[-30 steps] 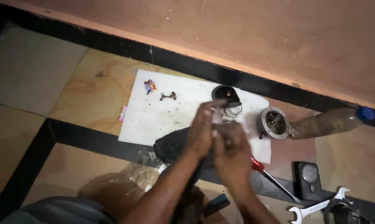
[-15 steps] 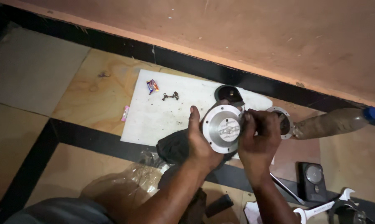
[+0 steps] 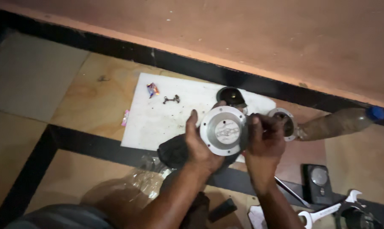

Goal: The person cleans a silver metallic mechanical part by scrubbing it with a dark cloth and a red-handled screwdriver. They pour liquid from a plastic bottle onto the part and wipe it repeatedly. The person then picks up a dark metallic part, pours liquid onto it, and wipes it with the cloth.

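Since a moment ago, both hands have turned the round metal cover (image 3: 224, 130) so its flat face looks up at me; before, my fingers hid it. My left hand (image 3: 199, 143) cups the cover's left rim, thumb up along the edge and fingers closed behind it. My right hand (image 3: 264, 142) grips the right rim, fingers curled around it. I hold the cover above the near edge of the white sheet (image 3: 158, 116) on the floor. On that sheet lie a small bolt piece (image 3: 171, 99) and a bit of coloured wrapper (image 3: 152, 89), well apart from my hands. Just behind the cover sits a dark round part (image 3: 230, 96), and beside my right hand a metal ring flange (image 3: 285, 121) touches a dusty plastic bottle (image 3: 336, 124) with a blue cap. Near my right forearm lie a spanner (image 3: 327, 209) and a small dark gauge (image 3: 318, 181).
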